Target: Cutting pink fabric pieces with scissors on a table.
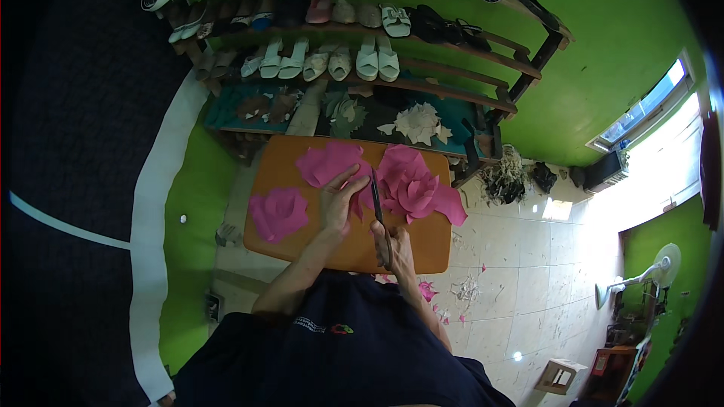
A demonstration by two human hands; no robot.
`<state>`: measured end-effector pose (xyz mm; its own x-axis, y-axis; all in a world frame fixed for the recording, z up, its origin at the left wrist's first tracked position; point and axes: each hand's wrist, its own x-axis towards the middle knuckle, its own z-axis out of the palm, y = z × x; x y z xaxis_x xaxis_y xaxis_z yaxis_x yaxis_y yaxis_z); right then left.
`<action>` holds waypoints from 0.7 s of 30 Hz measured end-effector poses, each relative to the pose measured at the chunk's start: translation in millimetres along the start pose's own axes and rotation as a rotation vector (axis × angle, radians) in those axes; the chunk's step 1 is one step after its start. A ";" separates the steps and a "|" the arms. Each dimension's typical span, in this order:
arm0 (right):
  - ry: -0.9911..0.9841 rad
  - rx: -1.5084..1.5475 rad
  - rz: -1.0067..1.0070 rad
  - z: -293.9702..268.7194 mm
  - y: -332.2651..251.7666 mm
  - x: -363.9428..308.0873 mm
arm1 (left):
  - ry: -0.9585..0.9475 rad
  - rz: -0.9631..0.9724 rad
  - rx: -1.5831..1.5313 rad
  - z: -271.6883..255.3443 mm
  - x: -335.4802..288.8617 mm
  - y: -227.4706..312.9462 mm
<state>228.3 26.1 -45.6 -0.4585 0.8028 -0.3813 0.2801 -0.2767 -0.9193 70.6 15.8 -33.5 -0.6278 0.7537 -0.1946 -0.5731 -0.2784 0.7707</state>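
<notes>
In my right hand [400, 251] is a pair of dark scissors [379, 207], gripped by the handles with the blades pointing away from me. My left hand [337, 200] pinches a pink sheet piece [364, 200] beside the blades, its fingers partly hiding it. Both hands are over an orange table [302, 250]. On the tabletop lie a pile of pink cut pieces [411, 185] at the right, a flat pink piece [332, 162] beyond my left hand, and another pink stack [279, 213] at the left. Whether the sheets are paper or leather I cannot tell.
Behind the table stands a wooden rack [445, 88] of shoes and sandals. Its low shelf holds a heap of cream cut pieces [417, 122] and a grey-green one [344, 114]. Scraps [467, 289] litter the tiled floor at the right. A white fan [666, 264] is farther right.
</notes>
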 end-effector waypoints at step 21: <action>-0.020 -0.026 -0.054 -5.1 -9.4 -3.8 | -0.158 0.032 0.048 -10.6 -11.2 0.9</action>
<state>231.7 28.3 -35.0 -0.4900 0.8054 -0.3335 0.2761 -0.2194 -0.9357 71.5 0.9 -37.0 -0.5525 0.8302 -0.0748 -0.5262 -0.2778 0.8037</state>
